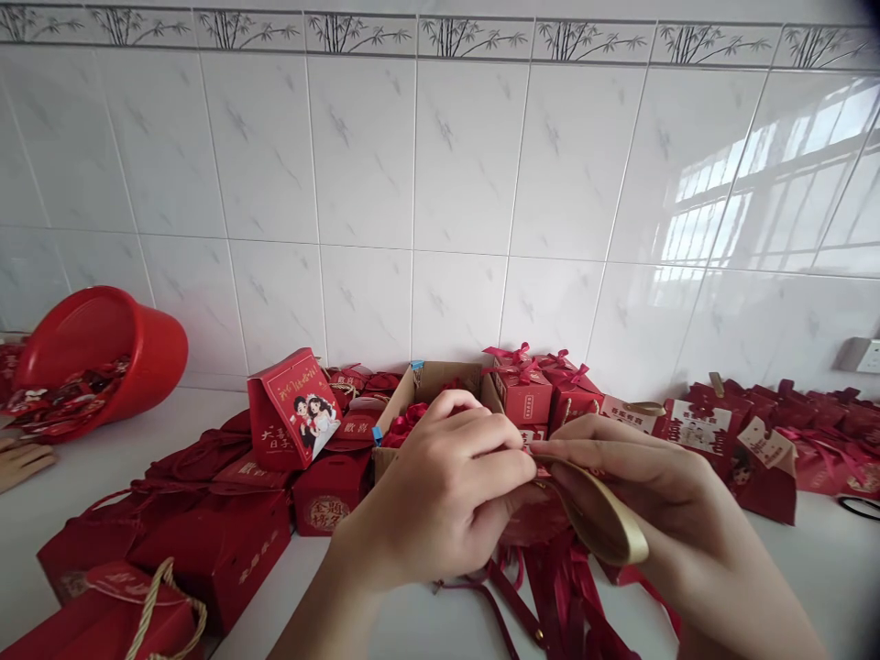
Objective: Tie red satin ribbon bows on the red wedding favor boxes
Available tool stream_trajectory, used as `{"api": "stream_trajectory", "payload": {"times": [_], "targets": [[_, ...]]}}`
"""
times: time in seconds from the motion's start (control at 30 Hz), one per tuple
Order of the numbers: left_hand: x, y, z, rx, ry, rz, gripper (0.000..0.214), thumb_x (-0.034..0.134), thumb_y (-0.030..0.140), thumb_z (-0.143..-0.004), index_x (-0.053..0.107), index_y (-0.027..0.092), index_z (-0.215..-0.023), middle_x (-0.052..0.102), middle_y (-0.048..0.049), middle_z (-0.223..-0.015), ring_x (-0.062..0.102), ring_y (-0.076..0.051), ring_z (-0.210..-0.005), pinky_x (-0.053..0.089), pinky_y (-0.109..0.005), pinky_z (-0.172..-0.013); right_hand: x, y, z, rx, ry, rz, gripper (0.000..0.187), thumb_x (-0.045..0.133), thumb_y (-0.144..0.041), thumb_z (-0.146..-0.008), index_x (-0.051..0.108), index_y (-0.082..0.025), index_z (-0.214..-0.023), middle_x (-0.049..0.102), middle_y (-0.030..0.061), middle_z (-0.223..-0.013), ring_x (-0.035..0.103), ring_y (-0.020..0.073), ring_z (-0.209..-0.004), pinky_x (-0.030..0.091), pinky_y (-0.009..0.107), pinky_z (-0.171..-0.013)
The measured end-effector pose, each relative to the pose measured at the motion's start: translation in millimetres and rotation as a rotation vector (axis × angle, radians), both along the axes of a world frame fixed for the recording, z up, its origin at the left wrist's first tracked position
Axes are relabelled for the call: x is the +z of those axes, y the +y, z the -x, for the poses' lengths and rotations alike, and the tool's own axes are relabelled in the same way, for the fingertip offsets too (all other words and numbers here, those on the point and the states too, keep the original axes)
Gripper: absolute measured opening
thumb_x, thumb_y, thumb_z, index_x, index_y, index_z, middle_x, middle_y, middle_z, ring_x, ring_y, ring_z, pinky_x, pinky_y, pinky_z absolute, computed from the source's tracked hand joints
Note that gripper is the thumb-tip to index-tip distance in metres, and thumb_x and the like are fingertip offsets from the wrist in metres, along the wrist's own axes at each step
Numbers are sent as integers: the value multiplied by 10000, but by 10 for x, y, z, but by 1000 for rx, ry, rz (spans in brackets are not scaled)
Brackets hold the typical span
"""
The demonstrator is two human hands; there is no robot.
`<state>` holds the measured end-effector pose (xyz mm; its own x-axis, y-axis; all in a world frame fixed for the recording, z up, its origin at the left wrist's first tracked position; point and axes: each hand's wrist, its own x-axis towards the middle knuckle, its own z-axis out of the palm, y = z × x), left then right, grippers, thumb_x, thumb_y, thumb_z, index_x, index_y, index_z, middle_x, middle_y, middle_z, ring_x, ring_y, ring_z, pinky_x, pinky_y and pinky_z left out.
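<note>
My left hand (454, 486) is closed, its thumb and fingers pinched where a gold ribbon strap (609, 527) meets a red gift box (536, 524). From the other side my right hand (660, 495) grips the same strap, which curls down in a loop below its fingers. Most of that box is hidden behind my hands, and so are the fingertips at the pinch. Dark red ribbons (567, 596) hang and lie on the table beneath. Just behind my left hand is an open cardboard box (450, 378) with red items inside.
Red candy boxes (216, 541) crowd the left, one with a couple picture (295, 412) standing on top. Ribbon-tied boxes (526, 390) are stacked behind, and more (818, 440) line the right. A tipped red bucket (148, 344) spills packets near another person's hand (24, 461).
</note>
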<state>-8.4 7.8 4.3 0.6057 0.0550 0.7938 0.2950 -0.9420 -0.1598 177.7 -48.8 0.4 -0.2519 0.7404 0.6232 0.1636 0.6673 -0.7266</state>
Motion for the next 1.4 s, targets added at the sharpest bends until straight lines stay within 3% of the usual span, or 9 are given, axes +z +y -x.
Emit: {"api": "stream_trajectory", "payload": {"times": [0.17,0.43,0.63,1.23,1.4], "targets": [[6,-17,6,-32,-16,21,167,514,32,-814,628,155,-810,618,-20,-770,505,-120,-691,396,-335,-762,-4,20,-18,-33,6,-27,247,583,-293,-885,688,-314,-1108,567,38,-849,608,130,-738,512,183,-542],[21,-35,9,-31,-24,33,157,500,81,-846,606,173,-775,611,-12,-743,514,-125,-692,397,-328,-768,-38,70,-24,44,-52,-58,261,508,-335,-927,681,-289,-1117,591,51,-923,603,141,-806,506,211,-642],[34,-35,15,-42,-36,40,158,505,153,-885,598,162,-757,572,-3,-684,500,-123,-647,399,-323,-746,-40,52,-18,61,-30,-58,288,500,-338,-924,676,-239,-1130,586,67,-876,603,152,-757,485,203,-537],[47,-34,40,-20,-51,52,162,495,144,-881,591,165,-752,569,3,-682,472,-117,-632,391,-313,-729,-4,49,1,0,-126,-152,285,507,-262,-923,658,-245,-1164,608,70,-949,598,151,-793,506,227,-634],[50,-29,37,-19,-42,43,174,486,140,-880,583,163,-738,578,1,-677,487,-121,-640,391,-320,-731,16,51,6,-52,-186,-134,285,541,-227,-903,672,-249,-1155,601,82,-975,593,152,-784,498,203,-566]]}}
